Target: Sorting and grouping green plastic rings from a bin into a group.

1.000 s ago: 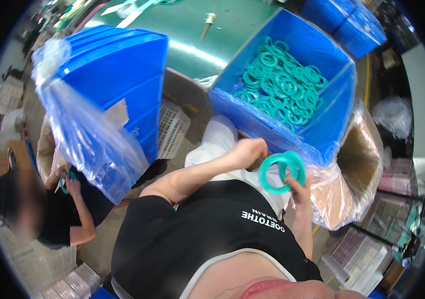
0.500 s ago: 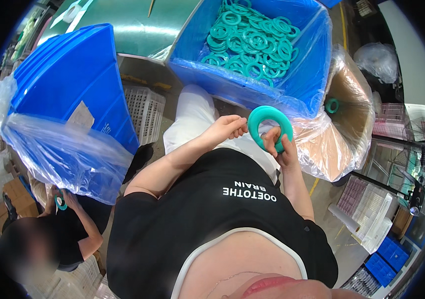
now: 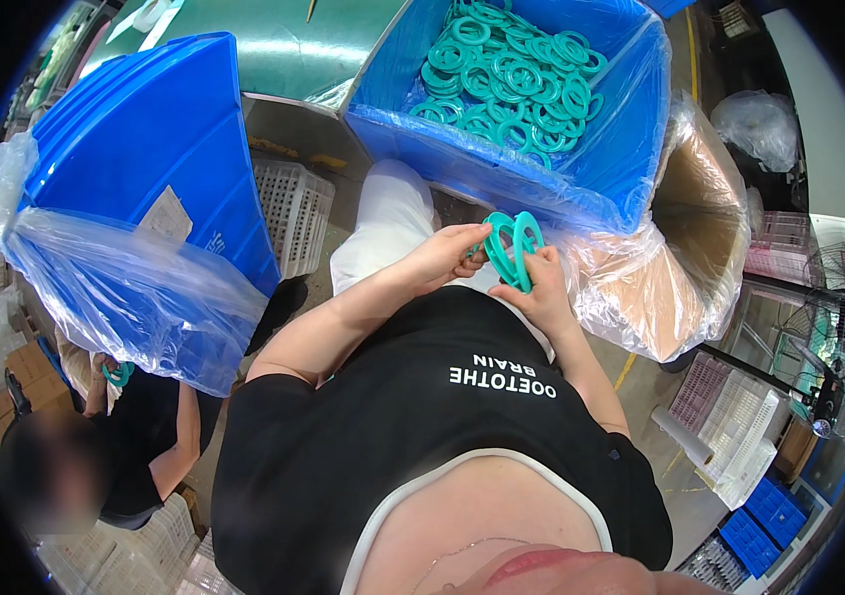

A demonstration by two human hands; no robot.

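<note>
Two teal rings stand side by side, slightly apart, in front of my lap. My right hand is closed on them from the right and below, its fingers around the lower rim of the right-hand teal ring. Touching or nearly touching the left-hand teal ring is my left hand. Its fingers are curled together, with a bit of teal between them; I cannot make out whether that is part of a ring. Beyond my hands, a blue bin lined with clear plastic holds many loose teal rings.
A large blue bin with plastic film stands at left, a plastic-lined cardboard box at right. Behind is a green tabletop. A white crate sits between the bins. A co-worker at lower left holds a teal ring.
The ring in my right hand, seen as one thick ring before, has turned edge-on and shows as two rings apart. My left hand has moved against its left side.
</note>
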